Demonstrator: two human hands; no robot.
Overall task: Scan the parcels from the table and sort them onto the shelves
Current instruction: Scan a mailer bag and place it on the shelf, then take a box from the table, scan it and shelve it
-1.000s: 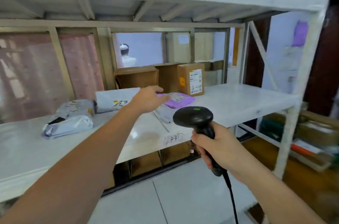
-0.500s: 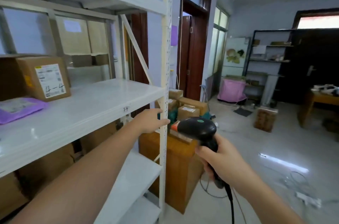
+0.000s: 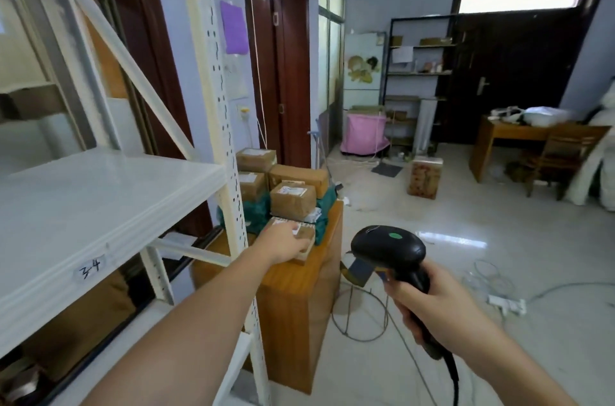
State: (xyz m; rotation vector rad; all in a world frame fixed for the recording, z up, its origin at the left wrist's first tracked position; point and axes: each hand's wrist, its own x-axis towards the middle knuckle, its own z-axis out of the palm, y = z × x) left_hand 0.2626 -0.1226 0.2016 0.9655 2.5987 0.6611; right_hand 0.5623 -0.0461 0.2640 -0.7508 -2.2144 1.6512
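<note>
Wooden table (image 3: 299, 299) bearing stacked cardboard parcels (image 3: 293, 204) and green bags (image 3: 258, 214), white shelf (image 3: 83, 206) labelled 3-4

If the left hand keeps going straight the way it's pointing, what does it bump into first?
Probably the flat parcel at the table's near edge: the left hand already lies over it, fingers at its top. Beyond stands the cardboard box. Depth is hard to judge.

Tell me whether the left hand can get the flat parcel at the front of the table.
Probably yes: the left hand already rests on the flat parcel at the table's front edge, with nothing lying on top of it.
</note>
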